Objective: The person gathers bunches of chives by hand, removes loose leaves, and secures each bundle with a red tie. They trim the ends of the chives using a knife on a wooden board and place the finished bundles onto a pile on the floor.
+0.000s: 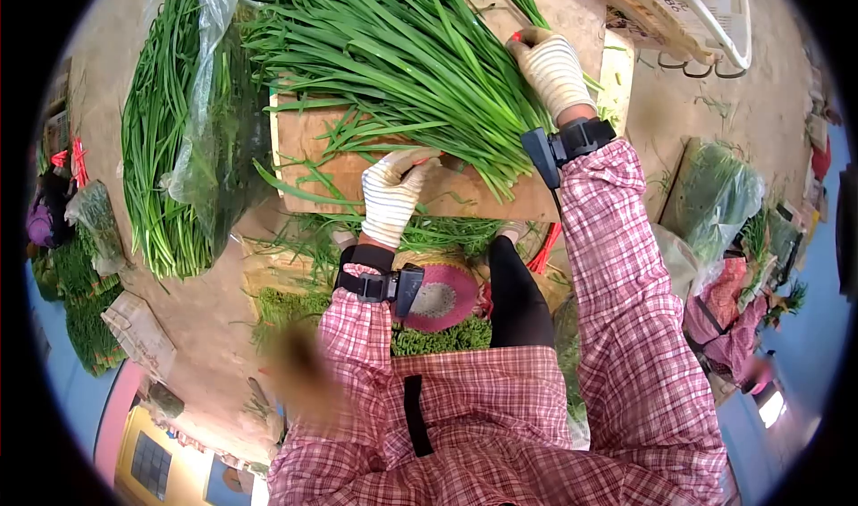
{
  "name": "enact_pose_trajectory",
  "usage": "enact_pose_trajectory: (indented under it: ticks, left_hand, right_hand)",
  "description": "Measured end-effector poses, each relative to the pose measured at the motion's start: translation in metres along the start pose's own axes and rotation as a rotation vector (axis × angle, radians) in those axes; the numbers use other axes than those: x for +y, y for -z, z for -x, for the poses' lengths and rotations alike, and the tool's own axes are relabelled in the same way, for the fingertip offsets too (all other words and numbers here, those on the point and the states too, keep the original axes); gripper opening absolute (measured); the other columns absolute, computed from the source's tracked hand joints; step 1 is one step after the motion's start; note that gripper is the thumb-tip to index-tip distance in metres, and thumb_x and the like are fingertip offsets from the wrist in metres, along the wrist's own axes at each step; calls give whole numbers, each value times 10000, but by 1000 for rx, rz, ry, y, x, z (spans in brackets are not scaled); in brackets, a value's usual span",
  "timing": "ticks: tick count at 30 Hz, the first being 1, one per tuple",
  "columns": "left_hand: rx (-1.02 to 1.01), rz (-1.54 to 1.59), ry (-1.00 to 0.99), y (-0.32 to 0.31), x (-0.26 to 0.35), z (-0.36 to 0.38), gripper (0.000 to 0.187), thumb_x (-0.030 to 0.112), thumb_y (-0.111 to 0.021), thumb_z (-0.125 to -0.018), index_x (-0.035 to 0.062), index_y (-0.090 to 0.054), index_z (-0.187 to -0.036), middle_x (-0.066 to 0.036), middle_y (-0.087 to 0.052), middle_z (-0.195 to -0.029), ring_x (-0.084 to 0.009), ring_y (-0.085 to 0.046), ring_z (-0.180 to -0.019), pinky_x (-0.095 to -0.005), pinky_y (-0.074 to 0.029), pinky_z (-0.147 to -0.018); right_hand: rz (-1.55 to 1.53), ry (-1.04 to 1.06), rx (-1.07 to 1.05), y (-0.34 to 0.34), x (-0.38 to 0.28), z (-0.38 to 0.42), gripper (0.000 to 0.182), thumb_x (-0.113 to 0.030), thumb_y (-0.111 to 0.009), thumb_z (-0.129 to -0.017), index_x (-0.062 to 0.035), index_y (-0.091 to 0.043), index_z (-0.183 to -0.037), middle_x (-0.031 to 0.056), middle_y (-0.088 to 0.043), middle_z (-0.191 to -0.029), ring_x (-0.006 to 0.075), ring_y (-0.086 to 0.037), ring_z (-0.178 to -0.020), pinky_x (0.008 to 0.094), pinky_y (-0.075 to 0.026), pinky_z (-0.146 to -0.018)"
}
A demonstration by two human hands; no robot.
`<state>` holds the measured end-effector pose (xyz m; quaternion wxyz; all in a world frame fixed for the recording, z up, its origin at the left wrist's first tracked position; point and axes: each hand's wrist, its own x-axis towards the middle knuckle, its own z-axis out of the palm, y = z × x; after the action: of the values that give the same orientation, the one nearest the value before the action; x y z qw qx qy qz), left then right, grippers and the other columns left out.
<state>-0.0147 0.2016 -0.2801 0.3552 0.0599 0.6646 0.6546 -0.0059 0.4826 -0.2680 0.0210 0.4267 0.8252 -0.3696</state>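
Head-camera view, looking down on a person in a pink plaid shirt, both hands in striped knit gloves with a black band at each wrist. The left hand (391, 198) lies just left of centre, at about 9 o'clock from the frame's middle, fingers drawn together and curled against the cut ends of a few loose green stalks on the cardboard sheet (308, 144); whether it pinches a stalk cannot be told. The right hand (552, 70) sits at about 1 o'clock, fingers together and bent down over the far edge of the large pile of green chives (402, 54), pressing on the leaves. This pile spreads fanwise across the cardboard sheet from 11 to 1 o'clock, its cut ends pointing toward the person, between the two hands. A second bundle of chives (156, 148), partly wrapped in a clear plastic bag (210, 104), lies on the ground at 9 to 10 o'clock, well apart from both hands. Below the left wrist, near 6 o'clock of the hand, a round pink-rimmed object (444, 296) rests beside trimmed green bunches (442, 336). At 3 o'clock, a further bagged bunch of greens (719, 193) stands on the ground. A white basket rim (715, 23) shows at 1 to 2 o'clock.
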Motion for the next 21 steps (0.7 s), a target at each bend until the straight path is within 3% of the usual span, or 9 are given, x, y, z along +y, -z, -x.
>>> enact_pose_trajectory:
  ticks: [2, 3, 8, 11, 13, 15, 17, 20, 21]
  left_hand:
    - [-119, -462, -405, -4, 14, -11, 124, 19, -660, -817, 12, -704, -932, -58, -681, -803, -134, -626, -671, -258, -500, -609]
    - [-153, -552, -470, -10, 25, -17, 126, 21, -665, -792, 29, -705, -911, -78, -685, -800, -182, -644, -680, -279, -508, -633]
    - [-217, -490, -479, -38, 48, -52, 102, 56, -671, -805, 15, -700, -894, -85, -684, -784, -164, -644, -683, -269, -501, -638]
    - [-229, -215, -282, -51, 38, -66, 105, 62, -661, -830, -15, -691, -895, -64, -683, -765, -106, -612, -674, -248, -486, -621]
    - [-230, -103, -75, -56, 37, -71, 116, 72, -648, -852, -33, -680, -888, -39, -661, -731, -67, -564, -646, -227, -463, -586]
    - [-235, -201, -95, -60, 40, -75, 137, 104, -649, -841, -13, -684, -903, -94, -662, -731, -114, -586, -626, -253, -479, -602]
    - [-190, -333, -125, -63, 41, -78, 181, 175, -673, -812, 19, -689, -902, -165, -656, -715, -216, -630, -610, -308, -501, -622]
    - [-204, -494, -242, -66, 43, -84, 143, 123, -661, -839, -12, -674, -884, -58, -621, -636, -91, -536, -552, -247, -455, -539]
    - [-182, -579, -271, -66, 45, -86, 157, 140, -666, -826, -3, -673, -891, -88, -622, -629, -114, -550, -554, -269, -472, -562]
  right_hand:
    - [162, 75, 1, 2, -10, 4, 307, -285, -632, -816, -35, -693, -983, 234, -663, -894, 380, -636, -882, 381, -493, -810]
    - [151, 58, -64, 5, -13, 3, 298, -300, -641, -812, -62, -698, -981, 210, -669, -910, 374, -636, -886, 382, -496, -814]
    - [117, -39, 94, 2, -46, 62, 214, -294, -645, -809, -104, -703, -888, 162, -676, -833, 346, -645, -815, 407, -499, -780]
    - [136, -14, 157, 0, -48, 72, 145, -244, -649, -803, -113, -672, -861, 173, -663, -834, 349, -638, -821, 421, -493, -755]
    - [291, 160, 141, 5, -45, 69, 118, -189, -616, -799, -109, -670, -867, 162, -671, -838, 330, -648, -822, 430, -495, -745]
    - [475, 266, 136, 12, -46, 61, 125, -175, -606, -798, -94, -665, -873, 152, -662, -806, 333, -643, -793, 427, -485, -736]
    - [806, 352, 2, 19, -49, 55, 164, -150, -550, -801, -71, -674, -874, 165, -661, -794, 354, -644, -790, 441, -481, -738]
    - [923, 274, -277, 25, -57, 44, 199, -147, -517, -804, -70, -688, -871, 192, -660, -811, 373, -642, -811, 461, -490, -745]
    - [842, 178, -359, 30, -63, 42, 272, -166, -504, -816, -18, -713, -909, 215, -674, -932, 347, -661, -895, 440, -503, -806]
